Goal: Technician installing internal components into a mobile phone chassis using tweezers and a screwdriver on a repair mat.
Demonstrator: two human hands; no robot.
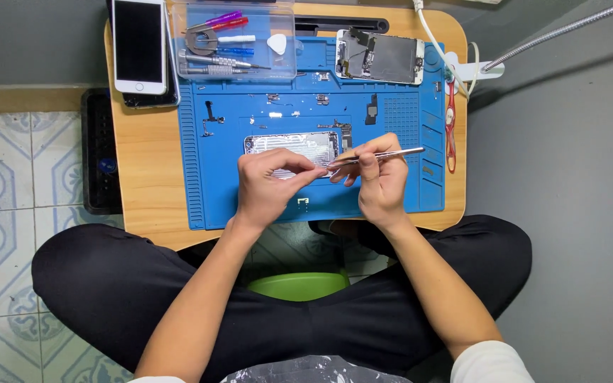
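A: Where's the opened phone shell (294, 147)?
B: Centre frame on the blue mat (207, 191), long axis left to right, just above both hands.
A: Which is nearer?
B: Left hand (269, 186), fingertips pinched at its lower right edge. Right hand (377, 181) pinches tweezers (381, 155), tips pointing left there.

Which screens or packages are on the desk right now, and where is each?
White smartphone: back left corner of the wooden table, upright rectangle, dark blank screen.
Detached display assembly: back right of the blue mat, lying sideways, grey inner side up.
Clear plastic tool box: back centre, holding coloured screwdrivers.
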